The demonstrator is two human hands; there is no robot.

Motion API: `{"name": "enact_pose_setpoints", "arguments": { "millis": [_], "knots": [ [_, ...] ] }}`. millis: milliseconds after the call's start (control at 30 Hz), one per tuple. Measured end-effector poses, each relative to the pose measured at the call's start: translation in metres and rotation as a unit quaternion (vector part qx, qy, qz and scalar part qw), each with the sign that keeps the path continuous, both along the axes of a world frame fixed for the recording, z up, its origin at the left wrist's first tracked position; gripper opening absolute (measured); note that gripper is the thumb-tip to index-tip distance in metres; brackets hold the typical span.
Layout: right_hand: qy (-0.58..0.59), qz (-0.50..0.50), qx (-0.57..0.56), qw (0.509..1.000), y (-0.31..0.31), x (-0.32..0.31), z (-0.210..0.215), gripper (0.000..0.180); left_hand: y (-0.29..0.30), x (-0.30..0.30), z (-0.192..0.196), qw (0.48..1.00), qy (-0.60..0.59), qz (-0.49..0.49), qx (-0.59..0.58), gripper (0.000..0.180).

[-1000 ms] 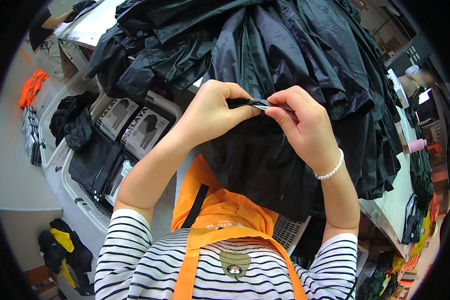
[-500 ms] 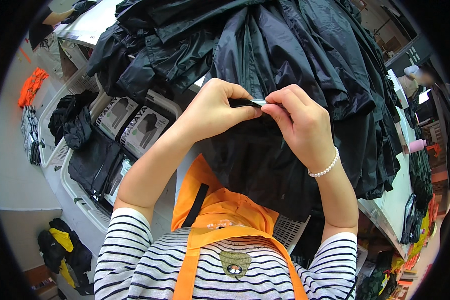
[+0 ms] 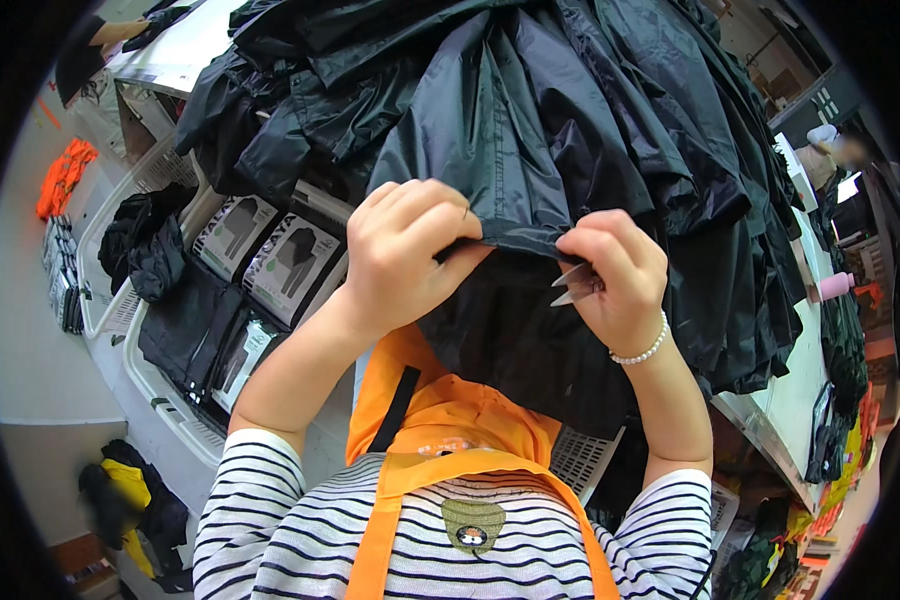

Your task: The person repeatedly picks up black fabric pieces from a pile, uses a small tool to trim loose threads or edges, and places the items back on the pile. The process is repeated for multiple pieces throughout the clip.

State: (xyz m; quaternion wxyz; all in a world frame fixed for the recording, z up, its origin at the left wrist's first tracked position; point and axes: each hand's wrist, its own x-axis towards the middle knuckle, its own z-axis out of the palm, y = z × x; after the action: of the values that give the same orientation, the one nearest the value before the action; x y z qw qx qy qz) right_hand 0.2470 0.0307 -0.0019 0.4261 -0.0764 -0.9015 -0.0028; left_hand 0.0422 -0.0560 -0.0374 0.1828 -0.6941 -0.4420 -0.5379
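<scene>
- Left hand [image 3: 405,255] clamped over the hem of the black garment [image 3: 530,160], fingers curled and thumb beneath, apparently to keep the edge taut and lifted off the heap.
- Right hand [image 3: 615,285] closed around small metal snips [image 3: 573,283], blades pointing at the pinched hem just beside the left thumb; seemingly placed there to reach a loose thread, though none visible.
- Garment draped on top of a pile of like dark clothing on the table [image 3: 785,405], hem pulled toward the chest for close viewing.
- Off to the left, white bins [image 3: 140,375] with folded black pieces and packaged garments [image 3: 270,250], well apart from both hands.
</scene>
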Motion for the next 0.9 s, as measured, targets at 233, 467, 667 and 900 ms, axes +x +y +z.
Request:
{"name": "enact_pose_setpoints", "arguments": {
  "millis": [233, 467, 667, 900],
  "knots": [
    [-0.031, 0.027, 0.008, 0.999, -0.008, 0.009, -0.001, 0.030, -0.003, -0.002, -0.017, 0.990, 0.073, -0.001, 0.123, 0.033],
    [-0.085, -0.011, -0.243, 0.966, -0.020, 0.020, 0.013, 0.044, -0.007, -0.011, -0.024, 0.987, 0.069, 0.023, 0.142, 0.037],
    [-0.005, -0.030, -0.129, 0.991, -0.024, 0.004, -0.018, 0.026, -0.014, -0.010, -0.028, 0.988, 0.064, 0.096, 0.105, 0.035],
    [-0.012, 0.003, -0.068, 0.998, -0.028, -0.006, -0.016, 0.023, -0.009, 0.006, -0.015, 0.995, 0.060, 0.026, 0.077, 0.031]
  ]
}}
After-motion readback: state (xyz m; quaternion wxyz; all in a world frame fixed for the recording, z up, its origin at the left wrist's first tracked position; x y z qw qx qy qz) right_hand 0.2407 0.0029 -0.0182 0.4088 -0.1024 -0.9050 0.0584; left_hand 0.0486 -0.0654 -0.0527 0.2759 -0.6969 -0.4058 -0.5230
